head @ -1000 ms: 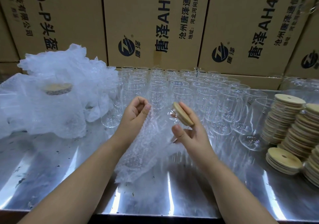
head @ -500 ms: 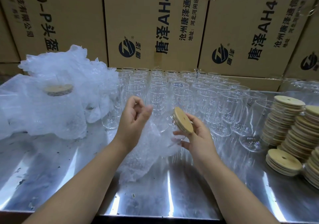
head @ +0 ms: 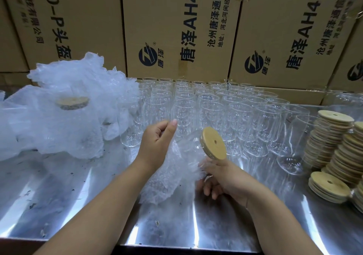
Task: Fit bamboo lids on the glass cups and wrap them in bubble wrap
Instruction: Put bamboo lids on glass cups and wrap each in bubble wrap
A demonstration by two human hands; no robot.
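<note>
My left hand point(head: 157, 144) is curled up pinching the edge of the wrap point(head: 167, 178), and my right hand point(head: 222, 178) grips the cup point(head: 188, 146) from underneath through the wrap, just over the table point(head: 78, 195). The cup's lying nearly sideways, long axis left to right, base toward my left hand, lid point(head: 214, 143) end pointing right and a bit up. Bare cups point(head: 216, 105) stand behind, lid stacks point(head: 334, 142) to the right.

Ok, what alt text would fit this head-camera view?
A left hand pinches bubble wrap around a glass cup with a bamboo lid held by the right hand over a metal table. Rows of empty glasses and stacked lids stand beyond.
</note>
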